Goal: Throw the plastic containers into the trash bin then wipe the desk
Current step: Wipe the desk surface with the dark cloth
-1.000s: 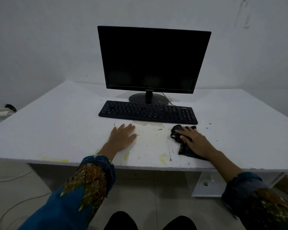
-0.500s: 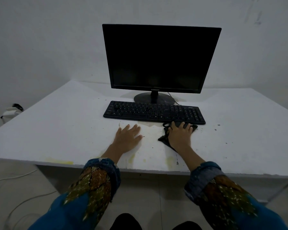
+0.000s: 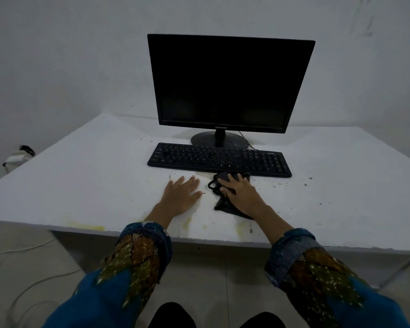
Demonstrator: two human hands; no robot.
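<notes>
The white desk (image 3: 81, 185) carries yellowish stains near its front edge and dark crumbs to the right of the keyboard. A dark crumpled cloth (image 3: 217, 185) lies just in front of the keyboard. My right hand (image 3: 240, 194) presses flat on the cloth with straight fingers. My left hand (image 3: 181, 194) rests flat on the desk just to the left, fingers spread, holding nothing. No plastic container and no trash bin is in view.
A black keyboard (image 3: 219, 159) sits right behind both hands, with a black monitor (image 3: 230, 84) behind it on a round stand. A white object (image 3: 17, 157) stands on the floor at far left, and cables (image 3: 21, 249) run across the floor.
My right hand has slid the cloth leftward along the keyboard's front edge, closer to my left hand. My left hand has stayed in place.
</notes>
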